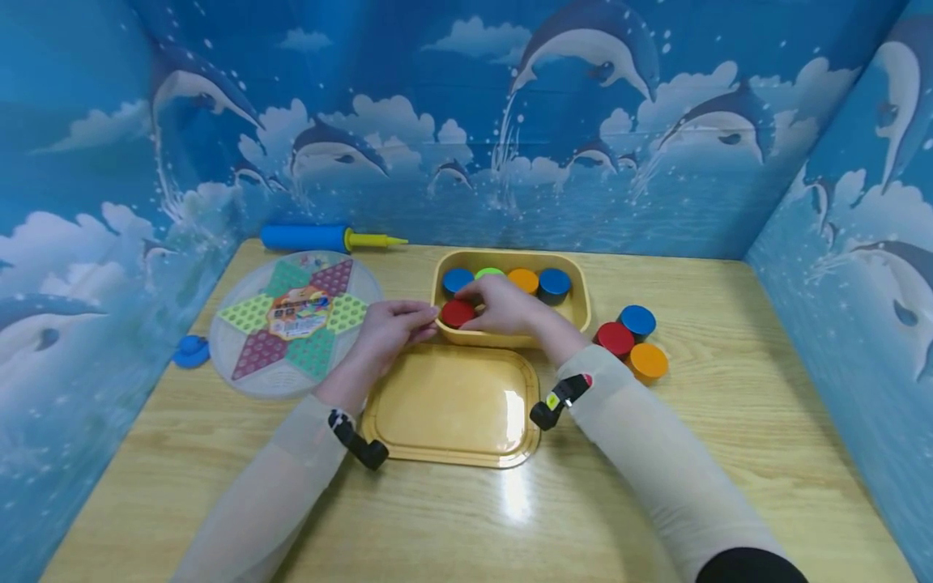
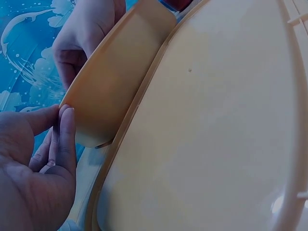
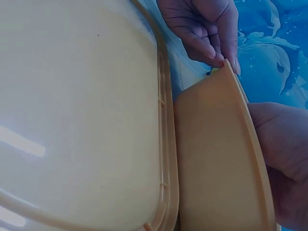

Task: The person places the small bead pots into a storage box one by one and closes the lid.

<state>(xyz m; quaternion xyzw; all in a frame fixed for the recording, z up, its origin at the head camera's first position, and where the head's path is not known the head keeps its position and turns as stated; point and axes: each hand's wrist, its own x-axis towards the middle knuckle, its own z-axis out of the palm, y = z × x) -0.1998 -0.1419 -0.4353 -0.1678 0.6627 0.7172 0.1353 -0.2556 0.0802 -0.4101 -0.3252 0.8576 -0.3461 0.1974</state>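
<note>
yellow tub (image 1: 481,338): upright, open-topped, rounded corners | red disc (image 1: 456,312): inside, front-left corner, partly hidden

The tub (image 1: 510,341) was yellow and the wall cloth (image 1: 466,202) was blue.
The tray (image 1: 452,405) was plain yellow too. In the tub were a red piece (image 1: 457,313), a green piece (image 1: 489,272), an orange piece (image 1: 523,280) and two blue pieces (image 1: 555,283); the trio (image 1: 615,339) outside was red, blue and orange. The round board (image 1: 297,324) had a dotted star (image 1: 311,354) in green, yellow-green and dark red. The pump (image 1: 306,237) was blue with a yellow tip (image 1: 373,240). White clouds (image 1: 394,121) and grey-blue dolphins (image 1: 590,48) covered the wall cloth. The table (image 1: 729,453) was light brown with woody lines.
</note>
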